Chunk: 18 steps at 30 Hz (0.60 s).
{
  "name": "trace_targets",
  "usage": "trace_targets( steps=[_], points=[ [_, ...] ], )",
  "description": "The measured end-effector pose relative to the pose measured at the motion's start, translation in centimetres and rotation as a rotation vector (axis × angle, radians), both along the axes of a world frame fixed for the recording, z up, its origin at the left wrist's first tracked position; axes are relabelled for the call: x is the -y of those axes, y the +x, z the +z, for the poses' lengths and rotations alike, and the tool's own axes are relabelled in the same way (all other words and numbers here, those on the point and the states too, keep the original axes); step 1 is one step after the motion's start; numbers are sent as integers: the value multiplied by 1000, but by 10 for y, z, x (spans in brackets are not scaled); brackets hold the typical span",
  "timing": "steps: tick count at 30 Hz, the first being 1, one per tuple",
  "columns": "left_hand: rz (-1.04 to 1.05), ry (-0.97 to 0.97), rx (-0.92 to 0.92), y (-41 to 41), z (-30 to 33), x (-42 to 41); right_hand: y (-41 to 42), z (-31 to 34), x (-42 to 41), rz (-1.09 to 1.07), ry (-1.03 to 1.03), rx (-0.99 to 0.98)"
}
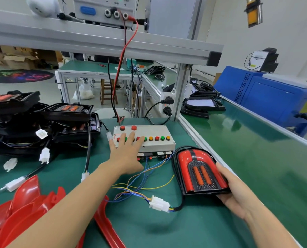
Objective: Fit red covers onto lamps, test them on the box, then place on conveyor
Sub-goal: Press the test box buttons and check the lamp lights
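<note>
A black lamp with its red cover fitted lies on the green mat right of the grey test box. My right hand holds the lamp by its near right corner, fingers curled round the edge. The lamp's cable runs to a white connector plugged into the box's coloured wires. My left hand lies flat over the box, straight fingers pressing on the row of red, green and orange buttons. Loose red covers are piled at the near left. The green conveyor runs along the right.
A heap of black uncovered lamps with white plugs fills the left of the bench. More lamps sit on the far end of the conveyor. A power supply stands on the overhead shelf, its red and black leads dropping to the box. A blue machine stands beyond the conveyor.
</note>
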<state>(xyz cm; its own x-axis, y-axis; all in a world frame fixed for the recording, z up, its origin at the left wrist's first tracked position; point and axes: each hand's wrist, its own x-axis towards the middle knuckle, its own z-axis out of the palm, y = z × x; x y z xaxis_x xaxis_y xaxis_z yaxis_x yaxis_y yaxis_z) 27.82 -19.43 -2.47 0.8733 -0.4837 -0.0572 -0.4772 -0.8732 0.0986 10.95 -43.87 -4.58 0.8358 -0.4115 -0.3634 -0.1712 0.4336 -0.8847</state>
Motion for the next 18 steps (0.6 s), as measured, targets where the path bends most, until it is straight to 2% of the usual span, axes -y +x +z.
trace_targets(
  steps=[6,11,14,16,18],
  points=[
    [98,-1,61,-22,-8,-18,-4,-8,-6,-99,22,66],
    [216,-79,170,-28,-20,-31,1,-13,-15,-180,36,112],
    [245,-228,236,-23,-23,-29,1,-15,-16,-158,13,124],
    [270,-378,215,-19,-20,-23,0,-16,-15,-151,16,123],
    [310,-434,210,-14,-17,-18,1,-17,-14,-151,18,124]
  ],
)
